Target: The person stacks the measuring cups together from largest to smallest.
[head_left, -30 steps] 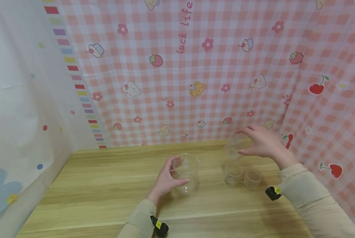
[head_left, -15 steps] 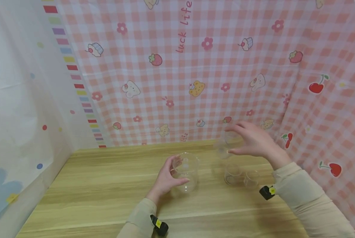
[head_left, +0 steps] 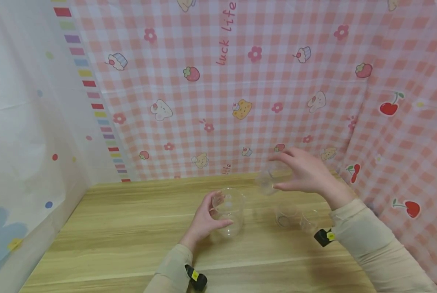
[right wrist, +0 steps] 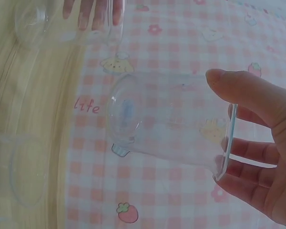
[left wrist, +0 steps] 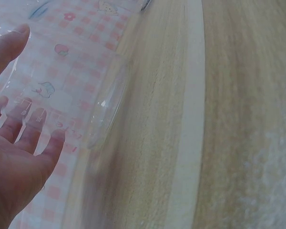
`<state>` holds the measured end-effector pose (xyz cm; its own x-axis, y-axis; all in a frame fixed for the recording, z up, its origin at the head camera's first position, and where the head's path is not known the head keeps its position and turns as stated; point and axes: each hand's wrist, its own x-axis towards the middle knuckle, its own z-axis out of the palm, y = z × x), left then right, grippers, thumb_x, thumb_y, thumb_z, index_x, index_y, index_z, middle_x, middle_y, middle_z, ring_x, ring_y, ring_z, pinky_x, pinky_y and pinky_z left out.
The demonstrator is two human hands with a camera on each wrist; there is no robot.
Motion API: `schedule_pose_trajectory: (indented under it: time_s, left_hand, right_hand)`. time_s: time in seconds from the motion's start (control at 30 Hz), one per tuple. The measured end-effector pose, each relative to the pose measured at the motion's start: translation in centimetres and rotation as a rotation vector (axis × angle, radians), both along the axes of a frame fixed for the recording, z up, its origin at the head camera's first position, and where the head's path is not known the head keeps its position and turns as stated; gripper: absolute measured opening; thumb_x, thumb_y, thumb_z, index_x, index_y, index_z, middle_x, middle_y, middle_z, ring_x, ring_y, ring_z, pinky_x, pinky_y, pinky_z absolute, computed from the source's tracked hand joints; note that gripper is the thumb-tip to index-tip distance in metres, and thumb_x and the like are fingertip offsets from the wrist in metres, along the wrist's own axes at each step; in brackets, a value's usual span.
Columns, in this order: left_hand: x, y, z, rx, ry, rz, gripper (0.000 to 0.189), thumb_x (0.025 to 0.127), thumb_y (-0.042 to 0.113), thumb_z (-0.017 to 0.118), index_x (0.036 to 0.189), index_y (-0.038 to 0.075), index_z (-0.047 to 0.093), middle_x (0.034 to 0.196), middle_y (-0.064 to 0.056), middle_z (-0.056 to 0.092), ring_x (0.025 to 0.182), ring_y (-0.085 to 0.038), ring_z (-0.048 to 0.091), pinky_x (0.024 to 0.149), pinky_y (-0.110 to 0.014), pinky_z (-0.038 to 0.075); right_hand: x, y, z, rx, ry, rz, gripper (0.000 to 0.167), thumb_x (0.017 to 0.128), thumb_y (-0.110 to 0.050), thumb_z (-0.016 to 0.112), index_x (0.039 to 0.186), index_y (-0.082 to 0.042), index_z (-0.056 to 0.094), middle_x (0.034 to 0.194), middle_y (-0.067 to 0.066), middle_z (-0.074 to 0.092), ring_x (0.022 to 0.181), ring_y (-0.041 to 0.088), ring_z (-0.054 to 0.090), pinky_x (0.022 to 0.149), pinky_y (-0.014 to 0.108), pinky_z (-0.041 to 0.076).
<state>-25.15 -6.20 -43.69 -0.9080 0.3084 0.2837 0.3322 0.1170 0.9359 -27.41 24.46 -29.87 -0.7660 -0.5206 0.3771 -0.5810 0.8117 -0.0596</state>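
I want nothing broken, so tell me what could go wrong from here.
The raised beaker could slip: the right hand holds it at one end, above the table. It might also bump the larger beaker that the left hand holds. Lowering it carelessly may clip the two smaller beakers standing close by.

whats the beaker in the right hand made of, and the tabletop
Beaker: probably glass, clear and glossy, going by its transparency and bright edge highlights; plastic isn't ruled out. Tabletop: smooth-looking wood or laminate, from its streaked grain.
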Motion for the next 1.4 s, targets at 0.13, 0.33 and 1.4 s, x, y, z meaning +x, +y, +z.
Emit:
schedule_pose_trajectory:
  time_s: [0.13,0.33,1.4]
  left_hand:
    - [0.0,0.0,-0.1,0.002,-0.001,-0.002,0.084,0.074,-0.005,0.082,0.145,-0.005,0.036,0.144,-0.027,0.046,0.132,-0.04,0.044,0.102,-0.057,0.039]
    - [0.0,0.0,-0.1,0.01,-0.003,0.0,0.083,0.074,-0.006,0.081,0.144,-0.005,0.037,0.143,-0.027,0.046,0.132,-0.04,0.044,0.102,-0.057,0.039]
    - [-2.3,-0.1,-3.4,0.011,0.006,0.008,0.086,0.074,-0.002,0.084,0.146,0.007,0.038,0.146,-0.017,0.048,0.134,-0.033,0.045,0.103,-0.056,0.039]
  right_hand:
    - [0.0,-0.5,0.2,0.003,0.007,0.023,0.074,0.07,-0.042,0.088,0.133,-0.017,0.06,0.125,0.019,0.059,0.106,0.034,0.058,0.076,0.052,0.054]
    - [0.0,-1.4,0.4,-0.008,0.052,0.082,0.072,0.068,-0.04,0.089,0.13,-0.015,0.062,0.12,0.015,0.059,0.102,0.032,0.059,0.079,0.049,0.052]
    - [0.5,-6.7,0.9,-0.042,0.082,0.229,0.071,0.065,-0.038,0.091,0.127,-0.014,0.064,0.113,0.008,0.063,0.096,0.024,0.061,0.076,0.039,0.054]
